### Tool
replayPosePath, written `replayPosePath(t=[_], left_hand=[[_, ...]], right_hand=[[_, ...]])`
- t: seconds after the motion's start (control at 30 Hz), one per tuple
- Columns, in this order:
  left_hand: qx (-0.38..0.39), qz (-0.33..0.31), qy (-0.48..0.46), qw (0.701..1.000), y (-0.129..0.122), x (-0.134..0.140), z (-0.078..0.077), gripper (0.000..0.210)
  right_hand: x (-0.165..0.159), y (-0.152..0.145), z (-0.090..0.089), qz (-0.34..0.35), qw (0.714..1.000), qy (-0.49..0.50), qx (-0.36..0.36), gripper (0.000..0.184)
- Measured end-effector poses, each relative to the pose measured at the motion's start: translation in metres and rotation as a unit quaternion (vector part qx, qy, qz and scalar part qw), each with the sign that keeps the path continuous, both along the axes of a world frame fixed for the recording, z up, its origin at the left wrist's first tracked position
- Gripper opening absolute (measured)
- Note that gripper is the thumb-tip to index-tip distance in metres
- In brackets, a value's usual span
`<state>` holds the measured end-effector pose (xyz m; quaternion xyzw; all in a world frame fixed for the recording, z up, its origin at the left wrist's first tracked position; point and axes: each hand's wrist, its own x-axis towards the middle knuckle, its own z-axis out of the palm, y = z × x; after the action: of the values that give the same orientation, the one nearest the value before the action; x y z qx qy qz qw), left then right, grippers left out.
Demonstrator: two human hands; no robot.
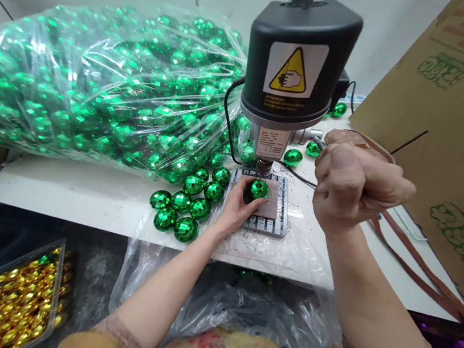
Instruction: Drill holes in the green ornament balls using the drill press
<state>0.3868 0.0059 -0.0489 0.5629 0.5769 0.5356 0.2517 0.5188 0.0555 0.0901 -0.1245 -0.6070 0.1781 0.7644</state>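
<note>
A black bench drill press (301,63) with a warning label stands over a slotted metal base (278,226). My left hand (239,204) grips a green faceted ball (260,189) on a small board (269,209) lying on that base. The drill chuck (264,167) is right above the ball, its bit at the ball's top; how deep it sits cannot be made out. My right hand (352,176) is closed in a fist around the drill press lever (318,143), mostly hidden by the fingers. Several loose green balls (180,201) lie left of the base.
A large clear bag (106,87) of green balls fills the table's left side. More green balls (293,158) lie behind the base. A cardboard box (452,113) stands at right with brown straps beside it. Below left is a clear bin (58,288) of gold balls.
</note>
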Motion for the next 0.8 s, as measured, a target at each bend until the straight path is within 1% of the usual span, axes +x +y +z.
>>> replayPosePath(t=[0.13,0.27,0.33,0.37,0.4,0.5,0.57,0.6,0.63,0.7,0.73,0.77,0.8], left_hand=[[0.002,0.001,0.005,1.0,0.001,-0.001,-0.001,0.043],[0.005,-0.004,0.005,1.0,0.0,-0.001,-0.003,0.045],[0.009,-0.006,0.007,1.0,0.0,-0.002,-0.004,0.045],[0.01,-0.006,0.007,1.0,0.0,-0.002,-0.004,0.045],[0.009,-0.005,0.006,1.0,0.001,-0.002,-0.004,0.045],[-0.003,0.005,-0.013,1.0,0.003,0.0,-0.002,0.044],[-0.01,0.031,-0.026,0.999,0.002,0.002,0.001,0.044],[-0.011,0.057,-0.024,0.998,-0.002,0.004,0.003,0.044],[-0.011,0.09,-0.015,0.996,-0.008,0.006,0.005,0.045],[-0.003,0.153,0.027,0.988,-0.03,0.012,0.01,0.046],[0.005,0.163,0.056,0.985,-0.045,0.014,0.012,0.046],[0.017,0.149,0.089,0.985,-0.061,0.017,0.013,0.047],[0.029,0.102,0.125,0.987,-0.079,0.02,0.014,0.046]], right_hand=[[0.001,0.007,-0.01,0.002,0.999,-0.002,0.053,0.053],[0.003,0.011,-0.022,0.019,0.994,-0.011,0.106,0.049],[0.003,0.01,-0.022,0.02,0.991,-0.015,0.131,0.048],[0.003,0.009,-0.018,0.021,0.991,-0.012,0.131,0.048],[0.002,0.007,-0.011,0.023,0.994,-0.005,0.111,0.049],[-0.004,0.005,0.019,0.035,0.999,0.032,-0.003,0.049],[-0.007,0.007,0.04,0.046,0.997,0.046,-0.045,0.045],[-0.009,0.01,0.048,0.054,0.996,0.046,-0.054,0.043],[-0.009,0.012,0.054,0.061,0.995,0.042,-0.059,0.042],[-0.009,0.015,0.06,0.071,0.995,0.031,-0.07,0.042],[-0.008,0.016,0.061,0.07,0.995,0.025,-0.072,0.043],[-0.007,0.016,0.06,0.069,0.995,0.017,-0.075,0.043],[-0.006,0.015,0.06,0.066,0.995,0.009,-0.08,0.043]])
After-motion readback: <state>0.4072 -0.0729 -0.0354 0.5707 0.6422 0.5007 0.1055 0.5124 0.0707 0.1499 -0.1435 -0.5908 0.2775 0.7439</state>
